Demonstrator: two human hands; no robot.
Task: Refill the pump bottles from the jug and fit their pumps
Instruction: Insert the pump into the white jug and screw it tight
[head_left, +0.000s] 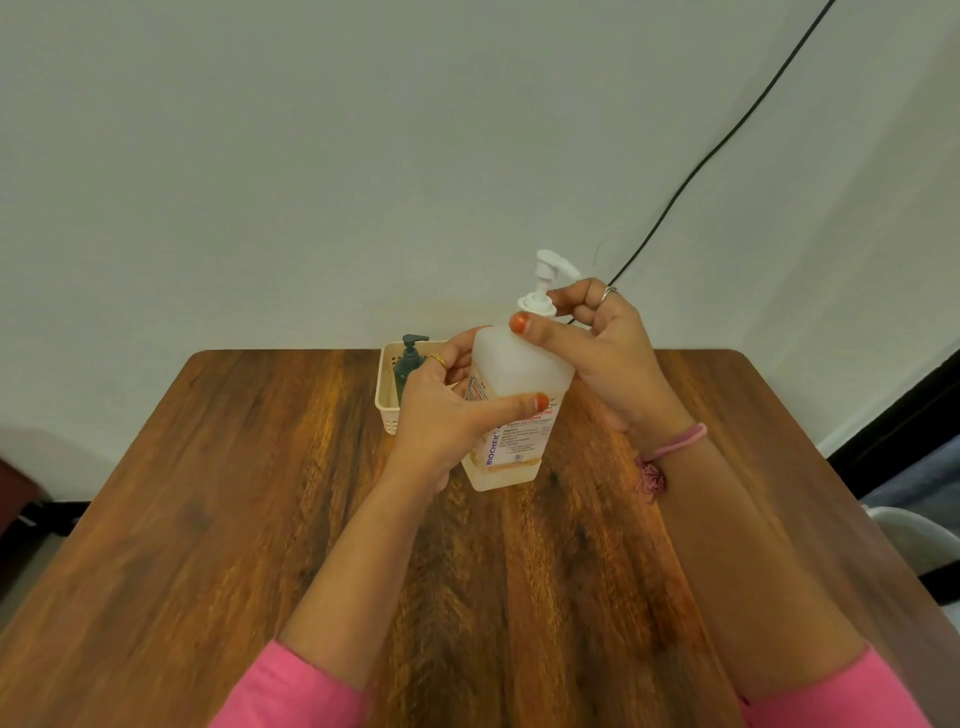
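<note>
A translucent white pump bottle (519, 364) with a printed label stands on the wooden table (260, 519), a thin layer of liquid at its bottom. My left hand (441, 415) wraps around its body from the left. My right hand (597, 343) grips the collar of the white pump (545, 280) on its neck, thumb resting on the bottle's shoulder. A dark green pump bottle (410, 358) stands in a cream basket (387, 400) behind my left hand. No jug is in view.
The basket sits at the table's far edge against a pale wall. A black cable (727, 135) runs diagonally down the wall behind the bottle. A white chair (914, 540) stands off the table's right side.
</note>
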